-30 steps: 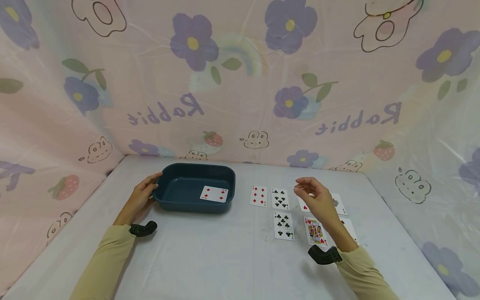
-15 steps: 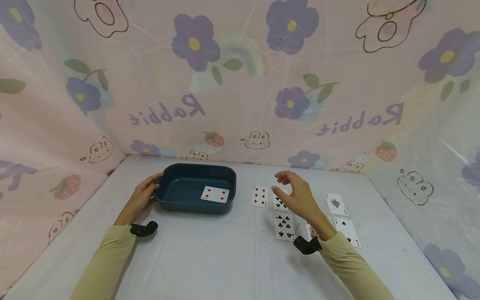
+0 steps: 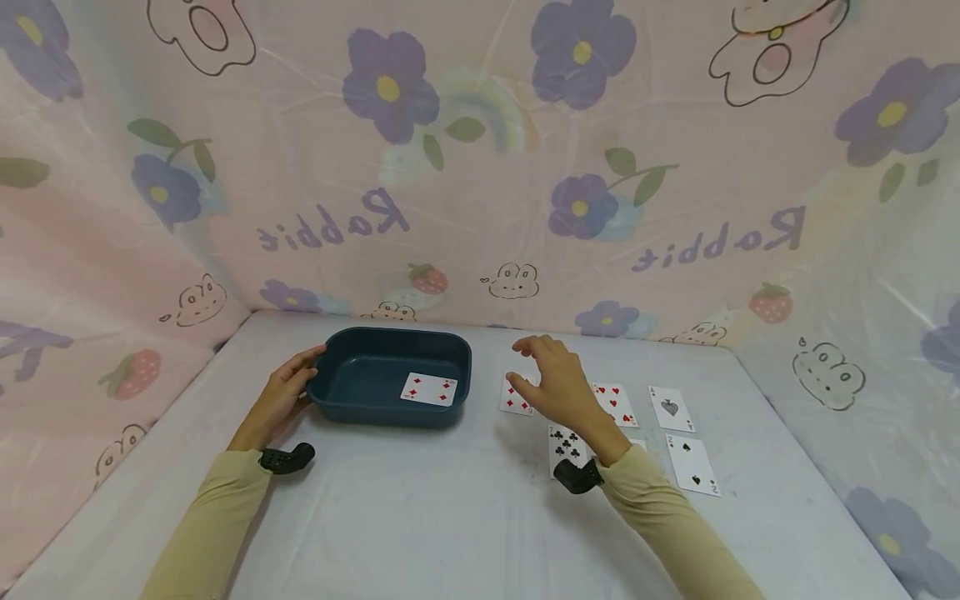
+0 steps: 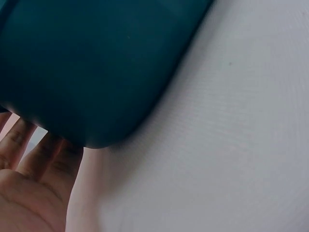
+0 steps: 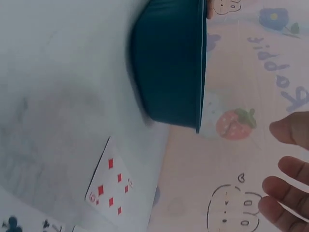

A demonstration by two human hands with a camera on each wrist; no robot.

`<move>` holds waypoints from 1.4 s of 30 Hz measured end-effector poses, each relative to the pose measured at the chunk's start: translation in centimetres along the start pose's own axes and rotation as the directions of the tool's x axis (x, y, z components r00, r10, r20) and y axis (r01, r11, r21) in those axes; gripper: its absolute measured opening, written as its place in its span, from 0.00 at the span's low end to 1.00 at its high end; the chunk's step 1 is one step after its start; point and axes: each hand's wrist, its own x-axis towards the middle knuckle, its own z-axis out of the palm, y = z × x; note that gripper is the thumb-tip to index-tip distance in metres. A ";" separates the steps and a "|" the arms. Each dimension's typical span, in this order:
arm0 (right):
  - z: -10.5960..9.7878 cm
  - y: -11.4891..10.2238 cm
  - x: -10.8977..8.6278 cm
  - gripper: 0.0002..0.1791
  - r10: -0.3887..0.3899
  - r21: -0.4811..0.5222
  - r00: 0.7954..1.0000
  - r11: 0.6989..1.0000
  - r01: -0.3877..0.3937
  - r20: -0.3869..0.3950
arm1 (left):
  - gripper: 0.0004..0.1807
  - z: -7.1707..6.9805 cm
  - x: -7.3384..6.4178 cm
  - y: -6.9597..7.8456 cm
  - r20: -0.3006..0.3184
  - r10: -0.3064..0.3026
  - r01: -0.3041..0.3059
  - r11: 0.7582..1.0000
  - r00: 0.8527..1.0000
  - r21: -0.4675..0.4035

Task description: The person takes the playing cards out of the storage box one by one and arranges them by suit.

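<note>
At its left end, the dark teal bin (image 3: 386, 414) is touched by my left hand (image 3: 279, 398), its fingers reaching to the rim; in the left wrist view these fingers (image 4: 63, 157) lie fairly straight, tips hidden behind the wall. Inside the bin lies a four of diamonds (image 3: 429, 388). My right hand (image 3: 558, 383) hovers over the cards, holding nothing, thumb and fingers apart. Below its thumb the six of diamonds (image 5: 111, 186) lies face up, partly covered in the head view. The hand hides the club card beside it.
More face-up playing cards lie on the white table (image 3: 420, 508): a seven of clubs (image 3: 562, 446), a hearts card (image 3: 617, 406), an ace of spades (image 3: 671, 408) and a two of spades (image 3: 693, 464). A patterned curtain (image 3: 465, 208) rises behind and at both sides.
My right hand has moved left, from above the hearts card to above the six of diamonds, uncovering the spade cards and hearts card. My left hand stays at the bin.
</note>
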 end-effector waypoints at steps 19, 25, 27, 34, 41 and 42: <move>4.4 -3.2 4.0 0.21 -0.029 0.039 0.988 0.999 0.023 0.150 | 0.27 0.0 -0.3 0.0 -0.008 -0.008 0.008 1.000 1.000 0.026; 5.4 -4.1 5.1 0.22 -0.025 0.023 0.974 1.000 0.020 0.227 | 0.27 0.1 -0.1 0.0 -0.013 -0.003 0.004 1.000 1.000 0.028; 5.9 -4.1 5.4 0.23 -0.008 0.000 0.964 1.000 0.009 0.267 | 0.27 0.1 -0.1 0.0 -0.011 -0.006 0.006 1.000 1.000 0.026; 7.0 -4.4 6.4 0.23 0.015 -0.019 0.931 1.000 -0.009 0.364 | 0.27 0.2 0.0 -0.1 -0.008 -0.005 0.005 1.000 1.000 0.002; 7.8 -5.5 7.6 0.23 0.011 -0.037 0.901 0.999 0.006 0.433 | 0.26 0.1 0.1 -0.1 -0.002 -0.005 0.005 1.000 1.000 0.012; 8.0 -5.7 7.7 0.24 0.013 -0.046 0.897 0.999 0.008 0.442 | 0.26 0.1 0.1 -0.1 -0.002 -0.006 0.006 1.000 1.000 0.008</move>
